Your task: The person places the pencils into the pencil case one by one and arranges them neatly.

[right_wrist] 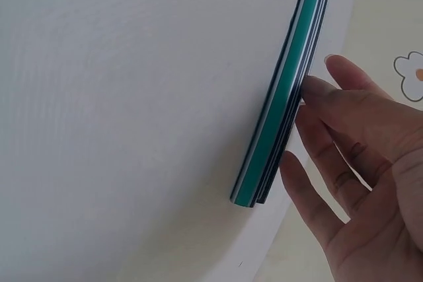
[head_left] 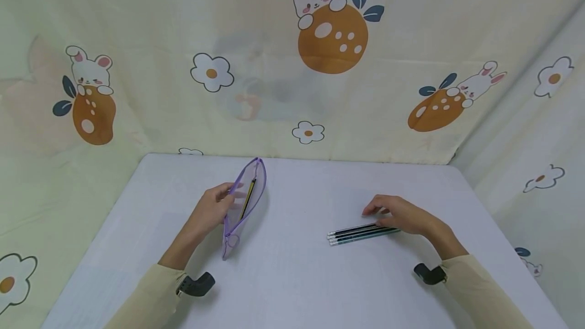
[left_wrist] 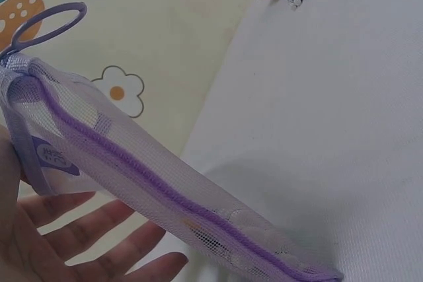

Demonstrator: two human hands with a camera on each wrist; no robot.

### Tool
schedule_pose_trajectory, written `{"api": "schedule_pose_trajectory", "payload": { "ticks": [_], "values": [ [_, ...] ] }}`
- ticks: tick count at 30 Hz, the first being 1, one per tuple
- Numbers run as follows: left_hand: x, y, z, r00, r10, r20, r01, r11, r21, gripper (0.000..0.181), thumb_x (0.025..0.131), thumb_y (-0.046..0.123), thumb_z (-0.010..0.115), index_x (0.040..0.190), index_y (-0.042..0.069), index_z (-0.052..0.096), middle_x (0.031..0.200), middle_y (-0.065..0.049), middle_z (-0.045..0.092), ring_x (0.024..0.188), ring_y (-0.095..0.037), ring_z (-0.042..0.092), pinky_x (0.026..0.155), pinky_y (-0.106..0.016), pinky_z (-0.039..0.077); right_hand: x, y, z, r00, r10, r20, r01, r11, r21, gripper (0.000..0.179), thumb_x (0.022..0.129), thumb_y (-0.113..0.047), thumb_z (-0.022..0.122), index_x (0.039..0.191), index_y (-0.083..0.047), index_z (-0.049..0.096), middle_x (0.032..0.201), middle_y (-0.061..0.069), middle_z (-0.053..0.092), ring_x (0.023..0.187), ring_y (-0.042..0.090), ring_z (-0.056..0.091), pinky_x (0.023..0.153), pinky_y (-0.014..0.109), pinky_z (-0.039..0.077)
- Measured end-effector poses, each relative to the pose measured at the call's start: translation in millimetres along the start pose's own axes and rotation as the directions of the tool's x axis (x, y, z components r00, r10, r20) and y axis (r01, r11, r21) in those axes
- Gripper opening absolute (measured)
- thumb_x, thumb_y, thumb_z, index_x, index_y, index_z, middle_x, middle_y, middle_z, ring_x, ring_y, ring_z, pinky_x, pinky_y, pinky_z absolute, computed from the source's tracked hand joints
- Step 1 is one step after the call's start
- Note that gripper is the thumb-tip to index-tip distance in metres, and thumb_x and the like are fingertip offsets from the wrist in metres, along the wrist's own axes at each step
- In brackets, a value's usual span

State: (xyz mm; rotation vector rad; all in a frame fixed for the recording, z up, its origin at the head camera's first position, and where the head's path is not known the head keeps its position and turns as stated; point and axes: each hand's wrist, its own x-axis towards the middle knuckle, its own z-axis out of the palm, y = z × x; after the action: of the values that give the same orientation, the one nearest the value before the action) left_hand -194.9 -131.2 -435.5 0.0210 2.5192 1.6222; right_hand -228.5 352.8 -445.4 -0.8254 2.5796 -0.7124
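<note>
My left hand (head_left: 217, 206) holds a purple mesh pencil case (left_wrist: 132, 156) upright, with its fingers spread along the side. Purple piping edges its opening, and a purple loop (left_wrist: 56, 28) hangs at one end. Inside shows a black-and-yellow pencil (head_left: 248, 198). Toward the right, several dark and green pencils (head_left: 352, 233) lie side by side on the table, white ends pointing left. Over their far right end is my right hand (head_left: 404, 215). Its thumb (right_wrist: 357, 107) touches the edge of the bundle, while the loosely bent fingers hang past it without wrapping round.
The white table (head_left: 292, 278) has a pale patterned curtain (head_left: 256, 24) behind it and along both sides. Each wrist wears a black device, the left one (head_left: 196, 284) and the right one (head_left: 429, 273).
</note>
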Motion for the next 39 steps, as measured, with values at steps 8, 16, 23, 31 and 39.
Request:
{"api": "schedule_pose_trajectory", "payload": {
  "ticks": [8, 16, 23, 31, 39],
  "values": [
    [0.1, -0.7, -0.2, 1.000, 0.008, 0.002, -0.008, 1.000, 0.004, 0.041, 0.104, 0.020, 0.046, 0.142, 0.013, 0.058, 0.134, -0.013, 0.067, 0.116, -0.037, 0.066, 0.071, -0.035, 0.057, 2.7, 4.8, 0.8, 1.000, 0.027, 0.004, -0.027, 1.000, -0.001, 0.027, 0.090, 0.004, 0.070, 0.110, -0.013, 0.072, 0.106, -0.002, 0.067, 0.098, 0.016, 0.062, 0.087, 0.031, 0.055],
    [0.1, -1.8, -0.8, 1.000, 0.014, 0.002, -0.014, 1.000, 0.003, 0.041, 0.104, 0.020, 0.046, 0.142, 0.013, 0.058, 0.133, -0.013, 0.067, 0.115, -0.037, 0.067, 0.072, -0.036, 0.057, 4.2, -0.4, -2.1, 0.989, 0.143, -0.020, -0.145, 0.984, -0.103, 0.019, 0.088, -0.001, 0.070, 0.097, -0.017, 0.069, 0.093, -0.005, 0.064, 0.086, 0.013, 0.058, 0.076, 0.029, 0.052],
    [1.2, -1.8, 0.8, 1.000, 0.011, 0.016, -0.011, 1.000, -0.014, 0.041, 0.104, 0.020, 0.046, 0.142, 0.012, 0.058, 0.133, -0.013, 0.068, 0.115, -0.036, 0.068, 0.073, -0.037, 0.058, 8.6, -8.2, -7.0, 0.990, 0.142, 0.017, -0.136, 0.969, -0.205, 0.019, 0.085, -0.001, 0.072, 0.090, -0.017, 0.064, 0.088, -0.004, 0.058, 0.083, 0.014, 0.052, 0.074, 0.032, 0.046],
    [1.3, -0.8, 1.7, 1.000, 0.014, 0.011, -0.014, 1.000, -0.007, 0.041, 0.105, 0.022, 0.046, 0.142, 0.012, 0.058, 0.132, -0.013, 0.068, 0.115, -0.037, 0.068, 0.074, -0.039, 0.059, 12.4, -11.5, -12.1, 0.985, 0.172, -0.025, -0.172, 0.944, -0.280, 0.022, 0.085, 0.000, 0.077, 0.090, -0.020, 0.069, 0.091, -0.006, 0.061, 0.086, 0.016, 0.056, 0.078, 0.038, 0.051],
    [2.0, -1.7, 2.6, 1.000, 0.014, 0.012, -0.014, 1.000, 0.006, 0.041, 0.105, 0.022, 0.046, 0.143, 0.011, 0.057, 0.133, -0.014, 0.067, 0.114, -0.036, 0.069, 0.075, -0.040, 0.059, 15.3, -7.1, -9.3, 0.987, 0.144, -0.068, -0.159, 0.925, -0.345, 0.026, 0.084, -0.001, 0.078, 0.089, -0.025, 0.070, 0.090, -0.009, 0.063, 0.085, 0.013, 0.057, 0.079, 0.041, 0.054]
  ]
}}
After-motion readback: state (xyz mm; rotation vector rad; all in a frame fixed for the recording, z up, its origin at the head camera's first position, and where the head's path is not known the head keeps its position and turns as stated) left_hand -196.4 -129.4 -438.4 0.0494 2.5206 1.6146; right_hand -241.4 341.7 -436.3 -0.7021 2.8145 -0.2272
